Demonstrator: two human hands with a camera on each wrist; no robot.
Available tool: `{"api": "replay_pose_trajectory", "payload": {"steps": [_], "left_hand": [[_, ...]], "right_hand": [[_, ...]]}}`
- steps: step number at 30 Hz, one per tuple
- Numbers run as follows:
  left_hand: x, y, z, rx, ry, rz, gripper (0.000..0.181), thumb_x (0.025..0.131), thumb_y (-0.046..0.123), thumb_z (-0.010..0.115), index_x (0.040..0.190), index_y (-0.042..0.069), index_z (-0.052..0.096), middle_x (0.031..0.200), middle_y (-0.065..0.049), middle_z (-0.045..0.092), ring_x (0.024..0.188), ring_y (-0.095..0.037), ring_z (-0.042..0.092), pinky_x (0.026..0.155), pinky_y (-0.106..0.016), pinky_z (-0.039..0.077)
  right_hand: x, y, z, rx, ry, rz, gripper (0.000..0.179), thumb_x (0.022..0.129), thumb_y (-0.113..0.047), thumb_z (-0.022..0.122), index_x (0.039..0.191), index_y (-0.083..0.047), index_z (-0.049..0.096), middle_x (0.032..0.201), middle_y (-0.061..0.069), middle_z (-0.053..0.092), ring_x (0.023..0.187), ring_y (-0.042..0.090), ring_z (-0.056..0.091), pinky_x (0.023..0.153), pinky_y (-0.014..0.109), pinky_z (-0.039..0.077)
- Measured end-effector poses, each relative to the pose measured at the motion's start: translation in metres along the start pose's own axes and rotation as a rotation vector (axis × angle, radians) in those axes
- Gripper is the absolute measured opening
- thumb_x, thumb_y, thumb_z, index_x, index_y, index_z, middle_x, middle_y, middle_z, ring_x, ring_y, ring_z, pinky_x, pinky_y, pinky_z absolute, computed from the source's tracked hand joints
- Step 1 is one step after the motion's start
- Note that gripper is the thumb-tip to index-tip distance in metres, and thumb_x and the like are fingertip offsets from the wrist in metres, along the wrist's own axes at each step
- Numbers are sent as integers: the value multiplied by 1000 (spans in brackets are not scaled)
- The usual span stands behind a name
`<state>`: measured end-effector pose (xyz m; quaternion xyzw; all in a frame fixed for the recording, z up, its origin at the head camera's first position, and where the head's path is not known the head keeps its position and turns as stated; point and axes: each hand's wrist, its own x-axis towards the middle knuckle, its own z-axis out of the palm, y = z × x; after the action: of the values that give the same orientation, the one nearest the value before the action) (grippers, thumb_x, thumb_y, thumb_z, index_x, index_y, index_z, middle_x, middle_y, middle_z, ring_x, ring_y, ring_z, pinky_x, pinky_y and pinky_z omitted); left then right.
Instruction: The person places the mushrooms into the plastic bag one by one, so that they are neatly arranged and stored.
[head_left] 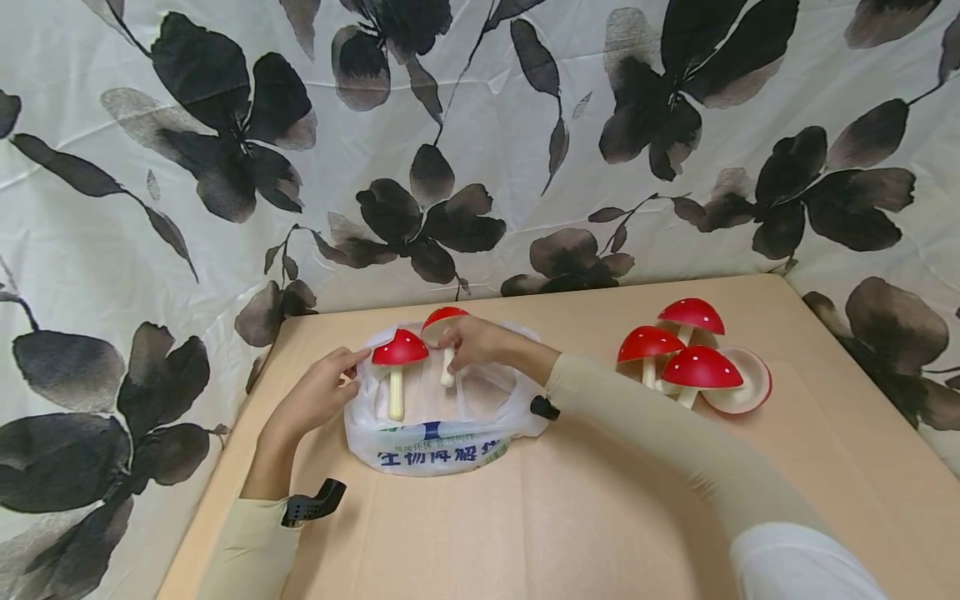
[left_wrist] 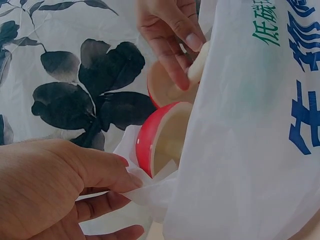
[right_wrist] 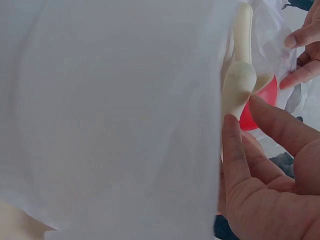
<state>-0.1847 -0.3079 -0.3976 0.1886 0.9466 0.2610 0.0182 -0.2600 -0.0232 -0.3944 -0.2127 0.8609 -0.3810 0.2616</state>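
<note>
A white plastic bag (head_left: 442, 458) with blue and green print lies with its mouth spread on the table. Inside it, on the left, is a toy mushroom (head_left: 400, 347) with a white-dotted red cap and a cream stem. My left hand (head_left: 318, 392) pinches the bag's left rim between thumb and forefinger, beside that mushroom's cap. A second red-capped mushroom (head_left: 447, 368) is over the bag's far side, its stem pinched by my right hand (head_left: 480, 342). In the right wrist view, the bag's wall (right_wrist: 115, 120) hides part of this stem (right_wrist: 239, 82).
To the right stands a cluster of red-capped mushrooms (head_left: 702, 367), one tipped so its pale underside (head_left: 746, 379) shows. They sit on a light wooden table (head_left: 600, 517). Behind hangs a white cloth (head_left: 525, 150) with dark flowers.
</note>
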Motion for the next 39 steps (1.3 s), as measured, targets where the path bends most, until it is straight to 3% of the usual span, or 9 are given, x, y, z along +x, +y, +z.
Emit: {"api": "replay_pose_trajectory", "payload": {"steps": [5,11,14,19,23,29,39], "left_hand": [[0,0,0,-3,-6,-5,50,89,-9,57,139,-10,54,100,-13,61,95,-28,58,87,-50,53],[-1,0,-1,0,-5,-1,50,88,-10,57,139,-11,54,100,-14,61,94,-29,58,85,-48,53],[-2,0,-2,4,-10,-5,51,89,-9,58,139,-11,54,100,-14,61,94,-28,57,85,-48,53],[-1,0,-2,8,-24,-15,51,89,-9,57,140,-10,53,100,-13,60,95,-28,57,86,-48,53],[0,-1,-1,7,-18,-13,51,89,-9,58,140,-10,54,99,-13,60,94,-28,56,86,-48,54],[-1,-2,-1,1,-18,-1,50,89,-9,58,140,-10,54,101,-13,61,95,-28,57,85,-47,53],[-4,-3,-3,-5,-25,-13,51,90,-8,58,141,-10,53,103,-14,61,96,-28,58,86,-48,53]], "right_hand": [[-2,-2,0,-21,-61,-7,61,86,-8,78,144,-11,58,138,12,60,110,25,54,91,32,54],[-5,4,-3,-34,-178,-90,67,93,-7,69,154,-25,46,156,4,47,127,28,48,96,39,53],[-7,7,-6,-86,-211,-106,60,95,-12,68,151,-21,51,159,1,43,135,27,45,98,38,52],[-12,7,-10,-186,-268,-123,46,97,-16,66,142,-10,60,143,9,55,126,26,48,97,38,50],[-14,6,-10,-231,-312,-154,49,98,-16,64,145,-7,57,147,11,51,127,27,46,103,41,46],[-13,6,-7,-279,-331,-154,61,97,-19,66,154,-11,45,156,8,45,134,29,45,106,41,46],[-17,5,-6,-342,-307,-111,63,96,-17,69,154,-16,46,153,10,45,125,26,50,99,34,51]]}}
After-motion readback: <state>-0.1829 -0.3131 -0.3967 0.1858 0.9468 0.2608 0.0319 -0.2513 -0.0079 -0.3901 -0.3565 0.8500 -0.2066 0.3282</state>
